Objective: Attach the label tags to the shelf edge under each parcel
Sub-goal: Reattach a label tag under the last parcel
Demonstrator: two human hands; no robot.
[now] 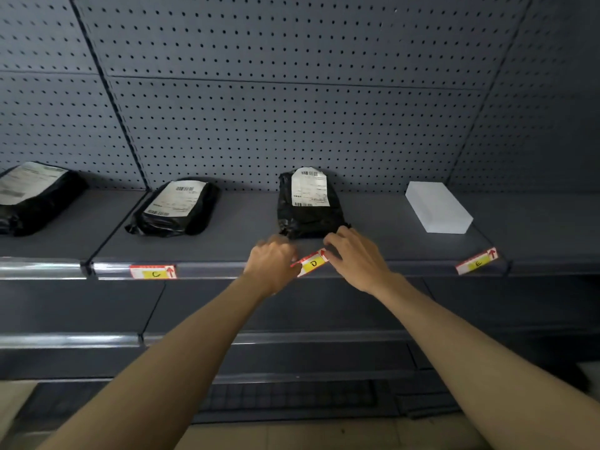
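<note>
A label tag marked D [312,263], white and red with a yellow patch, sits tilted at the shelf edge [220,269] below a black parcel [308,206]. My left hand [272,262] pinches its left end. My right hand [354,254] holds its right end with the fingertips. Tag C [153,271] sits flat in the edge strip under another black parcel [177,207]. Tag E [476,261] lies tilted at the edge below a white translucent box [438,206].
A third black parcel [32,196] lies at the far left on the neighbouring shelf section. A grey pegboard wall [292,108] backs the shelf. Lower shelves [292,339] run below my forearms.
</note>
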